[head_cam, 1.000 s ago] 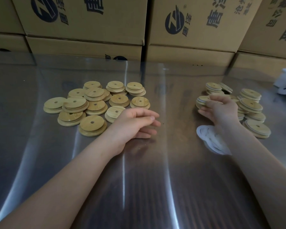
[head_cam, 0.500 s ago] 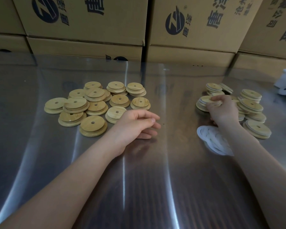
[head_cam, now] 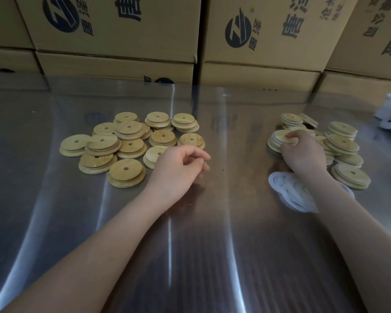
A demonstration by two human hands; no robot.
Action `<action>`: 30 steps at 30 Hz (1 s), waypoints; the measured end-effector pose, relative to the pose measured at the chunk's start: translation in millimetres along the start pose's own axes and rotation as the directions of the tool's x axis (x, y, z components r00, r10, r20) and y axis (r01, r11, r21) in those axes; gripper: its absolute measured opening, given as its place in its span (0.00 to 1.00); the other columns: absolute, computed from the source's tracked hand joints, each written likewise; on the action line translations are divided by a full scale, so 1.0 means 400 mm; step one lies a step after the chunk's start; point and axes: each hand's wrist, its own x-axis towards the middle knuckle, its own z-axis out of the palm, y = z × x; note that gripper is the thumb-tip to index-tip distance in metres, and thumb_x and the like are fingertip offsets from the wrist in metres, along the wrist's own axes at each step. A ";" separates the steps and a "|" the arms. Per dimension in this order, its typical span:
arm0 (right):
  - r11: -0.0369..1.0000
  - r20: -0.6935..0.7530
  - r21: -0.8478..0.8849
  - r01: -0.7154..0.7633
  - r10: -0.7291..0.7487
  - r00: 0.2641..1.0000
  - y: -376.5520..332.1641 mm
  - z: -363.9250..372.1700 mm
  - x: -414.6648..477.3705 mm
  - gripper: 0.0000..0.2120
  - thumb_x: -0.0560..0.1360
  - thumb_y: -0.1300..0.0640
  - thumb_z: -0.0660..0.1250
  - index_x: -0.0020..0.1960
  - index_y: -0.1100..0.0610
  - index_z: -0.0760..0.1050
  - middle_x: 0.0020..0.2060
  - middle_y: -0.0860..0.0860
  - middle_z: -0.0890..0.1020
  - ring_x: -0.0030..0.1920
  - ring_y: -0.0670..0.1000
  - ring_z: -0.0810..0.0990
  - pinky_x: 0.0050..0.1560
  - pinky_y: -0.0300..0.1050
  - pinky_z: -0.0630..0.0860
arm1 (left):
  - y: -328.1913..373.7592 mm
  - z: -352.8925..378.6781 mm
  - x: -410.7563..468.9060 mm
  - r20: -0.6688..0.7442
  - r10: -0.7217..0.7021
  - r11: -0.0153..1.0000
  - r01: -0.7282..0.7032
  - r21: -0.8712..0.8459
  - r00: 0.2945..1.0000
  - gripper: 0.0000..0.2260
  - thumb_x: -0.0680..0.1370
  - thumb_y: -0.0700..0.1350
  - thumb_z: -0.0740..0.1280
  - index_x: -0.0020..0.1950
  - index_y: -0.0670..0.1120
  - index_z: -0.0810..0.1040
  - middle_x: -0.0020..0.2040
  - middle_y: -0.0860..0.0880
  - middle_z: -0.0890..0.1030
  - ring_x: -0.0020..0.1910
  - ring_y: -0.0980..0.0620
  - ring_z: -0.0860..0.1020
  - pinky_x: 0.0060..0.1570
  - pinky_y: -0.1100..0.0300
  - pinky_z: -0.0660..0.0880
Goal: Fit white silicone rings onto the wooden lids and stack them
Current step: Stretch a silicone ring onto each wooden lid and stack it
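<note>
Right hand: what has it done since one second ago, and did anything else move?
The right hand drew in its outstretched fingers and now pinches the top lid of a stack in its pile. The left hand, the left lids and the white rings stayed put.

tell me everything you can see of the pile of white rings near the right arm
The white rings are thin, flat, floppy-looking loops, seemingly silicone, heaped loosely and overlapping on the shiny metal table. The heap lies just nearer the person than the right cluster of wooden lids. The right forearm crosses above it, hiding its right part; one ring's edge shows beyond the arm. Their number can't be counted.
</note>
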 end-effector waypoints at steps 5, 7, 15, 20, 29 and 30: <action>0.998 -0.033 -0.024 0.062 -0.063 0.998 -0.019 -0.001 -0.009 0.18 0.76 0.57 0.61 0.66 0.53 0.71 0.47 0.51 0.72 0.52 0.61 0.76 0.44 0.48 0.67 | -0.008 -0.010 0.004 -0.109 0.120 0.983 -0.103 0.150 0.987 0.10 0.79 0.40 0.65 0.47 0.55 0.81 0.39 0.59 0.83 0.42 0.60 0.81 0.47 0.62 0.78; 0.997 -0.019 0.004 0.083 -0.083 0.996 -0.026 0.001 -0.011 0.14 0.76 0.57 0.62 0.61 0.51 0.75 0.42 0.50 0.76 0.47 0.59 0.77 0.42 0.47 0.67 | -0.011 -0.015 0.008 -0.145 0.142 0.971 -0.110 0.213 0.979 0.10 0.79 0.40 0.65 0.47 0.56 0.81 0.39 0.59 0.83 0.43 0.61 0.80 0.47 0.63 0.77; 0.995 0.215 0.011 0.099 -0.099 0.972 -0.044 0.003 -0.020 0.13 0.73 0.64 0.61 0.35 0.51 0.79 0.32 0.47 0.79 0.34 0.44 0.73 0.30 0.39 0.65 | -0.031 -0.041 0.025 -0.265 0.204 0.863 -0.045 0.503 0.943 0.09 0.78 0.41 0.65 0.53 0.51 0.82 0.51 0.53 0.81 0.49 0.54 0.77 0.43 0.61 0.72; 0.995 0.404 -0.019 0.101 -0.085 0.911 -0.057 -0.017 -0.025 0.16 0.69 0.69 0.58 0.35 0.55 0.81 0.25 0.47 0.76 0.31 0.47 0.73 0.29 0.39 0.66 | -0.042 -0.054 0.031 -0.288 0.151 0.729 0.090 0.679 0.946 0.12 0.77 0.45 0.66 0.60 0.50 0.79 0.58 0.46 0.78 0.59 0.42 0.73 0.55 0.49 0.70; 0.975 0.625 -0.110 0.192 -0.082 0.776 -0.060 -0.053 -0.032 0.12 0.70 0.69 0.63 0.38 0.54 0.80 0.30 0.50 0.79 0.30 0.46 0.77 0.29 0.37 0.71 | -0.041 -0.057 0.031 -0.253 -0.004 0.610 0.203 0.766 0.967 0.19 0.75 0.49 0.65 0.66 0.50 0.72 0.63 0.46 0.76 0.64 0.40 0.69 0.57 0.47 0.66; 0.977 0.630 -0.106 0.185 -0.078 0.772 -0.059 -0.052 -0.032 0.11 0.70 0.69 0.64 0.38 0.55 0.80 0.29 0.49 0.79 0.30 0.46 0.77 0.29 0.38 0.71 | -0.041 -0.058 0.032 -0.251 -0.005 0.605 0.203 0.770 0.968 0.19 0.75 0.49 0.65 0.66 0.50 0.72 0.63 0.46 0.76 0.63 0.39 0.69 0.57 0.48 0.66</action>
